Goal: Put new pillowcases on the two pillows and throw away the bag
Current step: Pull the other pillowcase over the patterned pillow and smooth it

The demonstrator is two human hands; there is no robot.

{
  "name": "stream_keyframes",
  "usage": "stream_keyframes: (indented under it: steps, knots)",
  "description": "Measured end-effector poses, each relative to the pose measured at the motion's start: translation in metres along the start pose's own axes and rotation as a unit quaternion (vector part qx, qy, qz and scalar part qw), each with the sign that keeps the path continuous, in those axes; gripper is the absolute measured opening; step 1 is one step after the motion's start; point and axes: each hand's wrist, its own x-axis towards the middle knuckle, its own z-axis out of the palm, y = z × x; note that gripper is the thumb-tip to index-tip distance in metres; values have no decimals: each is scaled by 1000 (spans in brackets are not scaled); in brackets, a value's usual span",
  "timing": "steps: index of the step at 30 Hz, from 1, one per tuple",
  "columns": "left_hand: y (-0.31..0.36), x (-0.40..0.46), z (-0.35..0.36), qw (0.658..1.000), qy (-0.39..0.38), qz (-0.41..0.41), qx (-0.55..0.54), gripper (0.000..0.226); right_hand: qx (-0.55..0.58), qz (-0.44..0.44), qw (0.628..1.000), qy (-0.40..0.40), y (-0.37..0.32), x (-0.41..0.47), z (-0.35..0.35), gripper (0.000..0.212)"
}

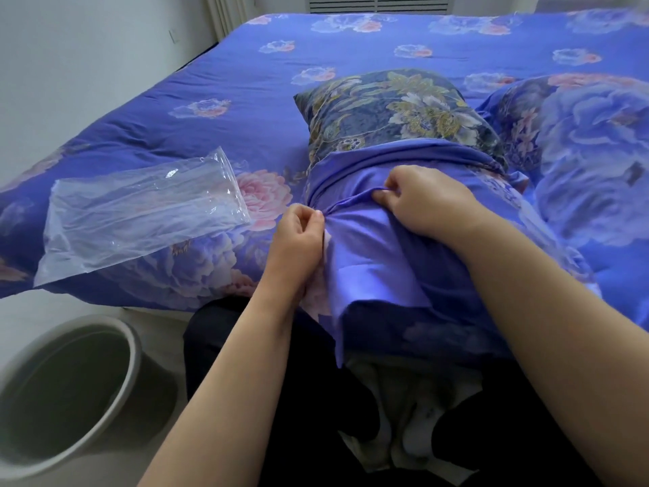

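A pillow [393,110] with a dark floral cover lies on the bed in front of me, its far half bare. A new purple pillowcase [379,254] covers its near half, bunched at the open edge. My left hand [298,237] pinches the pillowcase's left side. My right hand [425,202] grips a fold of the same fabric near its bunched edge. A second pillow [590,163] in a blue floral pillowcase lies to the right. The clear plastic bag [140,212] lies flat on the bed to the left.
The bed [246,82] carries a blue floral quilt. A grey round bin [80,391] stands on the floor at the lower left, beside the bed's near edge. A white wall runs along the left.
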Motion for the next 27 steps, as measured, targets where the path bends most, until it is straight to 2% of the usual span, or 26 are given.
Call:
stream_keyframes:
  steps: [1, 3, 4, 5, 7, 9, 12, 14, 16, 18, 20, 22, 25, 27]
  knots:
    - [-1, 6, 0, 996, -25, -66, -61, 20, 7, -5, 1000, -6, -2, -8, -4, 39]
    - [-8, 14, 2, 958, -125, -193, -172, 10, 0, -18, 1000, -19, -1, -26, -11, 40]
    - [-13, 17, 3, 942, -165, -226, -188, 19, -21, -23, 999, -12, -1, -35, -12, 35]
    - [-14, 17, 4, 936, -194, -229, -181, 21, -41, -24, 999, 10, 0, -42, -11, 29]
    - [-10, 15, 6, 943, -215, -216, -138, 10, -53, -10, 996, 65, 0, -49, -6, 21]
    - [-7, 15, 4, 952, -218, -192, -97, 24, -24, 13, 996, 89, 4, -45, -1, 19]
    - [-2, 14, -3, 954, -271, -105, -72, 41, 51, 63, 996, 42, 24, -18, 5, 23]
    - [1, 7, -5, 956, -287, -25, -47, 26, 80, 82, 993, 2, 37, -2, 10, 28]
    - [6, 4, -4, 972, -226, 60, -29, 12, 77, 81, 994, -6, 37, 7, 11, 37]
    - [12, 4, -2, 985, -142, 100, -24, 19, 69, 79, 994, 16, 31, 9, 8, 41]
    - [16, 9, 1, 990, -118, 55, -61, 24, 63, 78, 994, 37, 25, 1, 5, 44]
    - [17, 15, 5, 987, -118, -26, -102, 26, 64, 65, 995, 28, 22, -12, 0, 49]
    - [14, 28, 12, 969, -186, -132, -99, 22, 14, 51, 998, 18, 26, -37, -6, 37]
    - [14, 35, 14, 959, -233, -148, -65, 21, 8, 56, 997, 57, 27, -48, -2, 26]
